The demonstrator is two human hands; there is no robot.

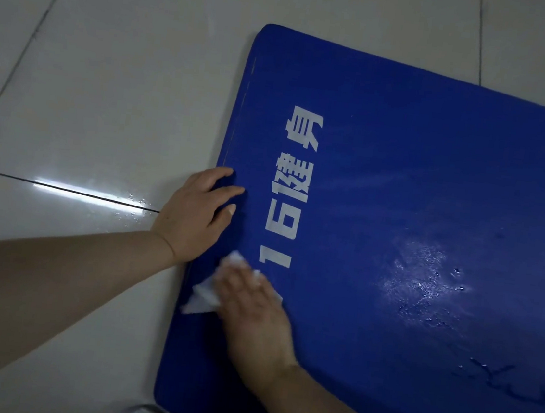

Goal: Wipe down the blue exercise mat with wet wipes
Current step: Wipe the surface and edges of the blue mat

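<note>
Hands (224,255) on mat (404,173), wipe (203,295)

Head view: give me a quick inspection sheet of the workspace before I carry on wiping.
Surface: pale tiled floor, glossy, water droplets by a grout line.
Job's things: blue mat flat on the floor, white lettering, wet sheen right of centre; white wipe at its near-left edge.
Clutter: nothing seen.
Hands: left hand rests on the mat's left edge; right hand presses the wipe, blurred.
Cables: nothing seen.
Surroundings: only floor.
</note>
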